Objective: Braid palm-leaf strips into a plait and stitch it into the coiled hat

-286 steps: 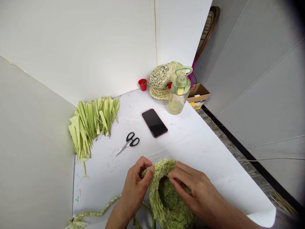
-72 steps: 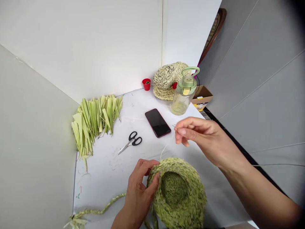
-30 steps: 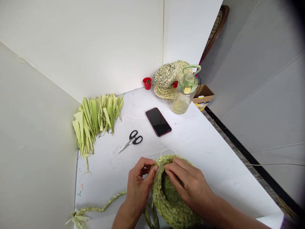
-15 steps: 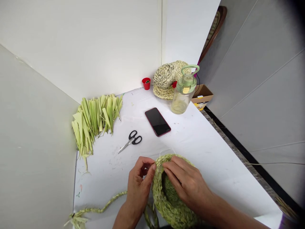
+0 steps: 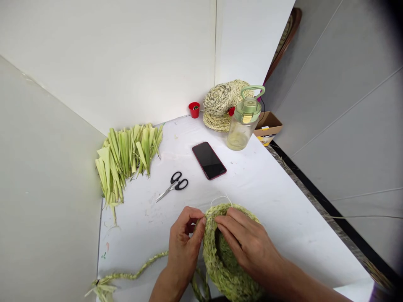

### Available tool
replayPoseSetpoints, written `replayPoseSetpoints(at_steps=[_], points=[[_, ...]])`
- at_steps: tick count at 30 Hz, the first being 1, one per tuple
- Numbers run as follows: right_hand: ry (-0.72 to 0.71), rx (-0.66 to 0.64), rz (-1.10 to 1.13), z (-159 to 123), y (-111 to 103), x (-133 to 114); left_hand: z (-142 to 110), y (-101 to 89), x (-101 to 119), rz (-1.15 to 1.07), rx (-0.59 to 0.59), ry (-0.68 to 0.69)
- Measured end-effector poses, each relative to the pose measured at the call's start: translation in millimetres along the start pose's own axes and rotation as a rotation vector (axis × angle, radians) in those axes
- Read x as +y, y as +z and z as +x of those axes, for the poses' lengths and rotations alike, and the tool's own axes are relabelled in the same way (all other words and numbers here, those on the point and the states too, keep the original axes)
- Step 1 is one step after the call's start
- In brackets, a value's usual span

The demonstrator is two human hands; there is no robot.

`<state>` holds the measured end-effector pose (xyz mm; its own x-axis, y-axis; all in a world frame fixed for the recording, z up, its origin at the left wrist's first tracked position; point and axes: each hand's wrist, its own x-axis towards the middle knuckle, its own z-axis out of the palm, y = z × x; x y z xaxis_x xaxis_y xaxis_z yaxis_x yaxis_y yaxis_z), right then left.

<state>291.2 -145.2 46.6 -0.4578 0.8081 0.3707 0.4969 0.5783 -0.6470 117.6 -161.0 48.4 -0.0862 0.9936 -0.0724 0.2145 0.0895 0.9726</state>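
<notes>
A round green piece of coiled, braided husk, like a basket or hat, sits at the table's front with its dark opening facing up. At its left rim, the thumb and index finger of my left hand are pinched together; whatever is between them is too small to make out. My right hand lies over the upper right rim, fingers closed on it and partly over the opening. A thin white thread loops up beyond the rim. From under my left hand, a green husk braid runs left to a frayed end.
Black-handled scissors and a phone lie beyond my hands. Husk strips are heaped at the left. At the back stand a red cup, a woven husk hat and a bottle, with a cardboard box past the table edge.
Both hands keep nearly the same hold at the rim. The whole view has shifted very slightly, with the husk piece a touch further right.
</notes>
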Motion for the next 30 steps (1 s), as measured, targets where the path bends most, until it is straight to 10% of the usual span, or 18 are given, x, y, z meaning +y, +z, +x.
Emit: replayPoseSetpoints(at_steps=[30], points=[[0.021, -0.077, -0.034, 9, -2, 2, -1, 5.9, -8, 0.193, -0.052, 0.326]])
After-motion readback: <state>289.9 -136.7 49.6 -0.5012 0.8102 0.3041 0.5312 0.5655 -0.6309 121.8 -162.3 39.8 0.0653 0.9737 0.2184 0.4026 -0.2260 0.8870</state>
